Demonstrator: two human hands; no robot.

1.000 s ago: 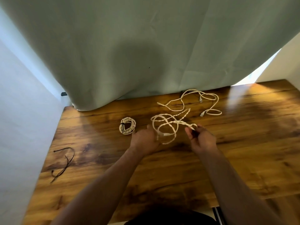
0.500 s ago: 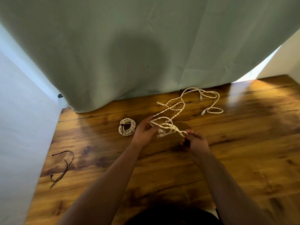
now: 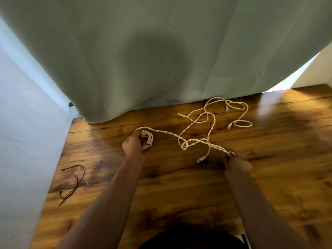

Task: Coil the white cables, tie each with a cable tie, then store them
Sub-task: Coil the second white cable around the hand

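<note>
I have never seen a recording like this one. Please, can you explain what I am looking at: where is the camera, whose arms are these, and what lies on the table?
There is no machine here: a person works with two bare hands. The single picture comes from a camera worn on the person's head, looking forward and down, so you see roughly what the person sees. The left hand and the right hand each grip a part of a twisted white cable, which runs between them over a wooden table. A small coil of white cable sits right against the left hand; I cannot tell whether that hand also holds it. More loose white cable lies further back, near a grey-green curtain. Thin black cable ties lie at the left.
</note>
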